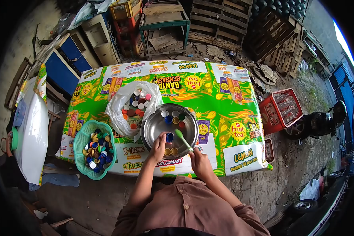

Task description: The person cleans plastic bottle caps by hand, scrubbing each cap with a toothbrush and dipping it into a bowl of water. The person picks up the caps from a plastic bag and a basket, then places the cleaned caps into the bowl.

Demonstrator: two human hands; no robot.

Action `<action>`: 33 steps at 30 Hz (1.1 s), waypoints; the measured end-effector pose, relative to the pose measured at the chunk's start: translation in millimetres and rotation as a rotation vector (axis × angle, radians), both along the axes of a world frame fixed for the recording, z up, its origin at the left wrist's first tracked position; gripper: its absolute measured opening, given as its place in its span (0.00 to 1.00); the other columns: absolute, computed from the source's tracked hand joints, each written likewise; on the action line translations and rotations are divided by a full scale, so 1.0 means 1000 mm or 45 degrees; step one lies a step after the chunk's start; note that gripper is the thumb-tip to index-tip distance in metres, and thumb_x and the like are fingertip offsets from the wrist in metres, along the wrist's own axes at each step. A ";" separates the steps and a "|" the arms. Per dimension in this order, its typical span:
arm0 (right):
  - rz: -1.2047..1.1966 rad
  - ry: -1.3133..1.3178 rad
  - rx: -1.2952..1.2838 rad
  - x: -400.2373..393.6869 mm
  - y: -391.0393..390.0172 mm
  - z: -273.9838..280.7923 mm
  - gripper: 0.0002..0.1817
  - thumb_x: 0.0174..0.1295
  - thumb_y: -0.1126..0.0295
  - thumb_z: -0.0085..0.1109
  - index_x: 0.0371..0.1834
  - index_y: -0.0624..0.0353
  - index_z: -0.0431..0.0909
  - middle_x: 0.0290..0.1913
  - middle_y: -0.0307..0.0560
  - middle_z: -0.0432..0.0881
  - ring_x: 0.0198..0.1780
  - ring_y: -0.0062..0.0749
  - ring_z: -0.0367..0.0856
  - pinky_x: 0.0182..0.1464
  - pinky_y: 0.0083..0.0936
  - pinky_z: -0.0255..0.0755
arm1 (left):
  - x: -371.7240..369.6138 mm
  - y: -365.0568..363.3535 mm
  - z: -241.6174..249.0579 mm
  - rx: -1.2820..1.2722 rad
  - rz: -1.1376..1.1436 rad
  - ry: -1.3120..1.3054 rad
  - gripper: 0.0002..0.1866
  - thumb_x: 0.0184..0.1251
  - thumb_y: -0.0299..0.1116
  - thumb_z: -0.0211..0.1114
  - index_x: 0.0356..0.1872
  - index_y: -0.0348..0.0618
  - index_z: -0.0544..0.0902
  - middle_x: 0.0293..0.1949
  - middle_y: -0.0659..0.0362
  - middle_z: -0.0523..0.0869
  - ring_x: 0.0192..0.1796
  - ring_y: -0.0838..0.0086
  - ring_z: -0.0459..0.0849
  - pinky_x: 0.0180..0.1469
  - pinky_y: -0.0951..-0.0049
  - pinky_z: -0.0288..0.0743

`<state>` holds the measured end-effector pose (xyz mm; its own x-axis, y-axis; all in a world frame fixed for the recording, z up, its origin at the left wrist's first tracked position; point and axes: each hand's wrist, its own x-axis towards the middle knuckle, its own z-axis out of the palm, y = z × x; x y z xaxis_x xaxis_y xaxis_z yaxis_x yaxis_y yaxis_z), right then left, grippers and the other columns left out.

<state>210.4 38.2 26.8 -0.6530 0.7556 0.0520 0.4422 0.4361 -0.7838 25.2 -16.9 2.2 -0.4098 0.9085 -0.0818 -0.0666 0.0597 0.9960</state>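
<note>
My left hand (158,148) pinches a blue bottle cap (169,137) over a round steel bowl (146,131). In my right hand (201,163) is a small green brush (180,135) with a pale lower handle, its head close to the cap. Several loose caps lie in the bowl: white, blue, green, red and yellow ones. Touching the bowl's left side is a white plastic bag (114,103) of mostly red, white and brown caps. A teal plastic basket (81,151) with many mixed caps stands to the left of my left hand.
A green printed sheet (208,94) covers the table. At the left edge, another person's hand (8,143) is by a green container (14,138). Red crates (281,104) and a motorbike (318,124) stand at right. Wooden pallets (220,17) lean behind the table.
</note>
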 end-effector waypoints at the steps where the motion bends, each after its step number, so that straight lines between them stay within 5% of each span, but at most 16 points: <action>1: -0.042 0.048 -0.051 -0.001 -0.002 0.005 0.09 0.60 0.65 0.48 0.30 0.59 0.64 0.15 0.61 0.71 0.20 0.59 0.72 0.19 0.47 0.62 | 0.001 0.000 -0.002 0.064 0.011 -0.008 0.19 0.71 0.42 0.35 0.43 0.39 0.72 0.36 0.64 0.75 0.35 0.83 0.70 0.41 0.83 0.66; 9: -0.103 0.079 -0.046 -0.002 -0.011 0.000 0.09 0.60 0.68 0.47 0.28 0.62 0.64 0.14 0.62 0.69 0.19 0.60 0.70 0.20 0.46 0.61 | 0.014 0.000 0.016 0.134 0.057 0.094 0.14 0.70 0.35 0.42 0.46 0.38 0.70 0.36 0.62 0.74 0.33 0.83 0.74 0.39 0.82 0.69; 18: -0.001 0.087 -0.006 0.003 -0.012 -0.001 0.10 0.61 0.68 0.46 0.26 0.62 0.63 0.13 0.61 0.69 0.19 0.58 0.71 0.20 0.45 0.60 | 0.024 -0.004 0.015 0.327 0.027 0.028 0.13 0.66 0.27 0.48 0.50 0.37 0.67 0.41 0.60 0.73 0.45 0.79 0.72 0.49 0.79 0.67; 23: -0.061 0.052 0.018 0.003 -0.006 0.000 0.09 0.60 0.66 0.47 0.28 0.60 0.64 0.14 0.60 0.71 0.19 0.56 0.72 0.19 0.46 0.61 | 0.018 -0.008 -0.005 0.273 -0.008 -0.646 0.18 0.71 0.39 0.36 0.45 0.35 0.68 0.34 0.59 0.72 0.35 0.77 0.71 0.45 0.76 0.68; 25: 0.179 -0.064 0.239 0.008 -0.003 0.010 0.09 0.60 0.64 0.47 0.30 0.58 0.65 0.14 0.57 0.72 0.19 0.54 0.73 0.18 0.44 0.64 | 0.014 -0.009 -0.005 0.253 0.021 -0.609 0.22 0.71 0.43 0.33 0.40 0.34 0.69 0.30 0.58 0.72 0.30 0.77 0.70 0.41 0.76 0.69; 27: 0.159 -0.220 0.282 0.011 0.007 0.012 0.09 0.59 0.62 0.48 0.31 0.56 0.65 0.19 0.53 0.75 0.18 0.51 0.73 0.18 0.41 0.66 | 0.003 -0.012 -0.002 -0.094 -0.128 -0.467 0.21 0.71 0.44 0.35 0.36 0.34 0.69 0.27 0.58 0.72 0.28 0.78 0.69 0.39 0.75 0.70; 33: 0.237 -0.099 0.411 0.014 0.009 0.022 0.09 0.59 0.62 0.49 0.33 0.57 0.66 0.17 0.52 0.74 0.17 0.49 0.73 0.17 0.40 0.65 | 0.003 -0.006 0.037 -0.304 -0.075 -0.441 0.29 0.67 0.53 0.33 0.21 0.39 0.70 0.15 0.63 0.66 0.17 0.80 0.63 0.30 0.77 0.69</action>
